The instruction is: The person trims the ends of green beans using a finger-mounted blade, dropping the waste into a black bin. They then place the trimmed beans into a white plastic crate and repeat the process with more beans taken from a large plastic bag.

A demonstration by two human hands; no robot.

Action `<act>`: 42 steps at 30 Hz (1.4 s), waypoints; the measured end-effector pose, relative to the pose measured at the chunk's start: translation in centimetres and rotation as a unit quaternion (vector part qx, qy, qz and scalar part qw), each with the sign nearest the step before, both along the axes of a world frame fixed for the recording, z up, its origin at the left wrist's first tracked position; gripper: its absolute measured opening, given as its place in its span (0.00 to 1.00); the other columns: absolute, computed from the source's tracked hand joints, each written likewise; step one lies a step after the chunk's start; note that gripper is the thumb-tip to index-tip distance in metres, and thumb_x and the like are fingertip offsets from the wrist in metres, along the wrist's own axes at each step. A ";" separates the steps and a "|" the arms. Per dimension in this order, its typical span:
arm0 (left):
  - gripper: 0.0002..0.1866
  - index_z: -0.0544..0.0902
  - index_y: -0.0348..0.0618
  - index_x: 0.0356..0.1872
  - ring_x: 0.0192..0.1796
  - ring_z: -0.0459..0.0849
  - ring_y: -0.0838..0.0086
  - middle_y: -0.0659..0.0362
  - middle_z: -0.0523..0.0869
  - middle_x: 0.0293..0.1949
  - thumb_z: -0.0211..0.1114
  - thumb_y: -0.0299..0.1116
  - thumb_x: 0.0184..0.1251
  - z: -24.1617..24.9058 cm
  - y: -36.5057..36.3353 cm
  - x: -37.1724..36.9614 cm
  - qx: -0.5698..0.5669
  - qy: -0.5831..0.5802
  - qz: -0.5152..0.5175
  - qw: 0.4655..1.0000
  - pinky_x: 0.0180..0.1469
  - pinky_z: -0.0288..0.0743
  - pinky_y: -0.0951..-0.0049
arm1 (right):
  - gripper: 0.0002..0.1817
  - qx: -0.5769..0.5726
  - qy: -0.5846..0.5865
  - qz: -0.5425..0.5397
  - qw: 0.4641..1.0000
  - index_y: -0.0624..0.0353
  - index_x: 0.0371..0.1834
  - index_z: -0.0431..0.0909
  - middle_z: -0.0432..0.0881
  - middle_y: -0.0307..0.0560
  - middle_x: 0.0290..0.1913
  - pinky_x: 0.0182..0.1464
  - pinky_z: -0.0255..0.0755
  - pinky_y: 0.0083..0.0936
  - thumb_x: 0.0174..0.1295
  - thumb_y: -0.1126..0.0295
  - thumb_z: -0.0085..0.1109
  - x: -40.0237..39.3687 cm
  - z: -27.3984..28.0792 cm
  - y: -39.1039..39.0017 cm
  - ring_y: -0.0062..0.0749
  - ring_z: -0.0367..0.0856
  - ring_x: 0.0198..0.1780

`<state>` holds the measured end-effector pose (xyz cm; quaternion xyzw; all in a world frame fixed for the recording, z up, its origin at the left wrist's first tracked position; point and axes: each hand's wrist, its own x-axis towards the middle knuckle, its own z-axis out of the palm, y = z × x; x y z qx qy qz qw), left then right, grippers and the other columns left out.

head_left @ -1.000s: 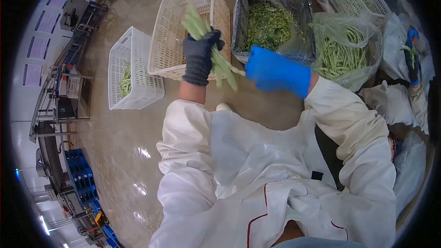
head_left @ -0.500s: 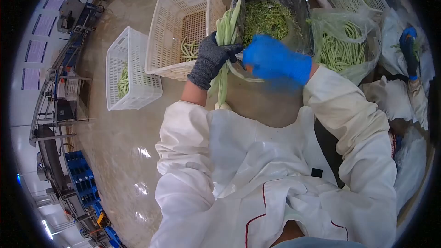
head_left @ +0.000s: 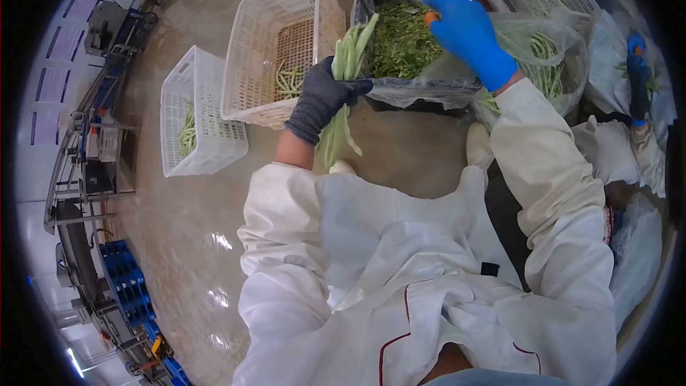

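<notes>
My left hand (head_left: 325,98), in a dark grey knit glove, is closed around a bunch of long green beans (head_left: 348,53). Their ends stick out above and below the fist. My right hand (head_left: 468,32), in a blue glove, is above the right side of a black crate (head_left: 359,1) lined with clear plastic. Its fingers are curled, and a small orange piece shows at the fingertips; what it belongs to is hidden. Inside the crate lie green bean trimmings (head_left: 401,43).
A large white crate (head_left: 239,43) and a smaller white crate (head_left: 207,86) on the left each hold some beans. At the right stands a clear bag of beans (head_left: 547,75). Beyond it is another person's blue-gloved hand (head_left: 637,64). Machinery (head_left: 86,164) lines the far left.
My right hand has moved from beside the left hand up and right, over the crate. A bean that stuck out sideways toward it now hangs lower. The left hand keeps its hold.
</notes>
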<state>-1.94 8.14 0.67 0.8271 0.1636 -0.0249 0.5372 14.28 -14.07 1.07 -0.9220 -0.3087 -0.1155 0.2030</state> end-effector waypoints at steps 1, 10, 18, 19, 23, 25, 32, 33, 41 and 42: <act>0.25 0.79 0.37 0.44 0.28 0.84 0.71 0.53 0.85 0.30 0.79 0.35 0.45 -0.5 0.1 0.2 0.041 0.018 -0.005 0.999 0.33 0.79 0.70 | 0.21 0.044 -0.018 0.081 0.996 0.46 0.55 0.81 0.81 0.46 0.53 0.54 0.72 0.41 0.56 0.66 0.62 -0.6 0.3 0.4 0.45 0.78 0.53; 0.37 0.79 0.39 0.47 0.46 0.84 0.54 0.45 0.86 0.39 0.81 0.51 0.34 -1.4 -0.9 0.3 0.262 0.024 -0.078 0.962 0.51 0.76 0.59 | 0.19 0.006 -0.093 0.330 0.939 0.47 0.49 0.82 0.80 0.41 0.45 0.60 0.63 0.39 0.51 0.71 0.60 -3.5 -0.9 2.7 0.38 0.74 0.53; 0.26 0.80 0.36 0.43 0.27 0.84 0.73 0.54 0.85 0.29 0.81 0.34 0.43 -0.3 -1.4 0.3 0.026 0.006 -0.004 1.000 0.32 0.79 0.72 | 0.07 -0.060 -0.210 0.235 0.947 0.53 0.33 0.80 0.77 0.44 0.34 0.50 0.68 0.37 0.51 0.68 0.59 -5.0 0.1 3.0 0.42 0.75 0.44; 0.24 0.80 0.36 0.43 0.26 0.83 0.75 0.56 0.85 0.29 0.80 0.31 0.45 0.1 -1.7 0.3 -0.015 -0.017 0.008 1.000 0.30 0.78 0.74 | 0.07 0.014 -0.191 0.222 0.956 0.53 0.34 0.81 0.78 0.44 0.33 0.47 0.68 0.36 0.52 0.67 0.59 -5.0 -0.2 3.1 0.39 0.76 0.42; 0.20 0.80 0.35 0.45 0.26 0.82 0.75 0.58 0.85 0.30 0.77 0.26 0.50 0.5 -1.9 0.0 -0.187 -0.082 0.037 0.978 0.29 0.78 0.74 | 0.11 0.348 0.190 0.179 0.900 0.56 0.38 0.86 0.81 0.43 0.30 0.37 0.70 0.29 0.57 0.66 0.55 -4.8 -1.3 4.2 0.29 0.77 0.33; 0.19 0.80 0.35 0.45 0.27 0.83 0.75 0.58 0.85 0.30 0.75 0.25 0.52 0.7 -2.5 -0.1 -0.218 -0.098 0.050 0.970 0.30 0.78 0.74 | 0.13 0.418 0.423 0.181 0.783 0.59 0.42 0.86 0.82 0.42 0.31 0.36 0.70 0.25 0.60 0.67 0.54 -4.6 -2.0 4.3 0.24 0.76 0.32; 0.16 0.79 0.34 0.49 0.32 0.85 0.67 0.54 0.84 0.34 0.67 0.31 0.64 1.6 1.3 0.3 -0.279 -0.200 0.128 0.930 0.36 0.83 0.68 | 0.16 0.203 0.405 0.214 0.865 0.61 0.43 0.85 0.85 0.48 0.32 0.38 0.74 0.30 0.58 0.64 0.57 -3.3 -4.1 3.6 0.29 0.80 0.32; 0.15 0.79 0.35 0.48 0.32 0.85 0.67 0.54 0.84 0.34 0.67 0.32 0.64 1.5 2.5 0.4 -0.264 -0.230 0.147 0.925 0.35 0.83 0.68 | 0.16 0.178 0.354 0.216 0.893 0.60 0.43 0.85 0.85 0.51 0.30 0.38 0.76 0.33 0.56 0.62 0.59 -2.5 -4.4 3.2 0.33 0.82 0.32; 0.13 0.80 0.44 0.49 0.32 0.83 0.64 0.54 0.82 0.37 0.67 0.33 0.65 1.8 6.7 -1.2 -0.369 -0.255 0.257 0.856 0.38 0.81 0.61 | 0.21 -0.028 -0.041 -0.024 0.998 0.57 0.54 0.79 0.83 0.55 0.45 0.51 0.76 0.41 0.55 0.70 0.59 0.2 -4.3 -0.5 0.51 0.83 0.45; 0.13 0.80 0.44 0.49 0.32 0.83 0.64 0.54 0.82 0.37 0.67 0.32 0.64 1.8 6.6 -1.1 -0.371 -0.257 0.253 0.856 0.38 0.82 0.61 | 0.24 0.047 -0.030 0.059 0.997 0.56 0.58 0.77 0.82 0.55 0.50 0.53 0.76 0.37 0.55 0.72 0.57 -0.4 -4.5 0.3 0.48 0.83 0.47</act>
